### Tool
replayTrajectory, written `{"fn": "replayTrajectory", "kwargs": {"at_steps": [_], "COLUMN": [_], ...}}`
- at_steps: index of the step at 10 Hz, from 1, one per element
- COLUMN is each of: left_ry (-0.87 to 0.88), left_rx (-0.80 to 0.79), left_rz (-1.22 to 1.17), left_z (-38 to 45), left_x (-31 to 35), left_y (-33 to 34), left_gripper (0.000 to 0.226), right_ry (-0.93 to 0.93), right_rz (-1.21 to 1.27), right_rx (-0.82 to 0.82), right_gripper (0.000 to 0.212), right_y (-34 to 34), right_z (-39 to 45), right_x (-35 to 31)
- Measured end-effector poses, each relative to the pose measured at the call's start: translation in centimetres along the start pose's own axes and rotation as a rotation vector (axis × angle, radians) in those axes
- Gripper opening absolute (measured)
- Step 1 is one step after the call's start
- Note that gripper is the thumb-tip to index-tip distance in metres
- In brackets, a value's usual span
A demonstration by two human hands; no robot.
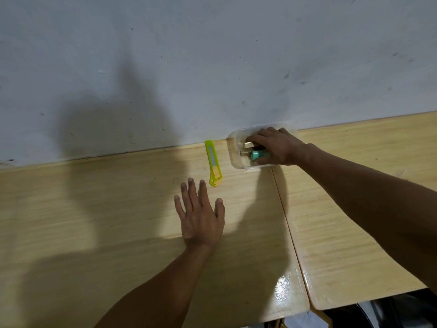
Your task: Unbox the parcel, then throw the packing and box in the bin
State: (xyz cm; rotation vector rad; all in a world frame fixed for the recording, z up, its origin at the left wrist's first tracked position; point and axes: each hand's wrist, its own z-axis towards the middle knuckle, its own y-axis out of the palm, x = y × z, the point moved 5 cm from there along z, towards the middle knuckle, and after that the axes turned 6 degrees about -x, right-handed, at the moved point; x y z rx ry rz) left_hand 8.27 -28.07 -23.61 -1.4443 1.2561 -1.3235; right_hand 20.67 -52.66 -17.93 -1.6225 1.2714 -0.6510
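Observation:
A clear plastic container [234, 152] lies on the wooden table against the wall. Inside it are small bottles with gold caps [247, 146] and a teal-capped one [256, 155]. My right hand [276, 147] reaches into the container, fingers curled over the bottles. My left hand [199, 215] lies flat on the table with fingers spread, holding nothing. A yellow-green utility knife [213, 163] lies just beyond my left fingertips, left of the container. No parcel box, packing or bin is in view.
Two light wooden tables [94, 209] meet at a seam [283, 209] that runs from the container toward the front edge. A grey scuffed wall [212, 67] rises directly behind them. Dark floor shows at the bottom right.

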Motion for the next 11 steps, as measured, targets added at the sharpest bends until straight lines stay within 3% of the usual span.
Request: {"fn": "replayTrajectory", "kwargs": {"at_steps": [6, 7, 9, 10, 11], "left_ry": [0.008, -0.003, -0.001, -0.098, -0.111], "left_rx": [-0.019, -0.039, -0.225, -0.195, -0.127], "left_rz": [-0.026, -0.081, -0.306, -0.433, -0.459], "left_z": [-0.1, 0.0, 1.4, 2.6, 0.4], "left_x": [-0.3, -0.4, -1.8, -3.1, -4.1], "left_y": [0.2, -0.3, -4.3, -8.5, -11.4], "left_gripper": [0.067, 0.066, 0.058, 0.049, 0.034], "right_ry": [0.333, 0.354, 0.37, 0.352, 0.337], "right_rz": [0.172, 0.185, 0.224, 0.286, 0.321], "right_rx": [0.27, 0.255, 0.322, 0.333, 0.223], "right_gripper": [0.046, 0.044, 0.041, 0.043, 0.046], "right_y": [-0.7, -1.1, -2.4, -3.7, -2.0], "right_z": [-3.0, -3.6, -5.8, -6.4, -8.0], "right_x": [-1.6, -3.0, -7.0, -10.1, -13.5]}}
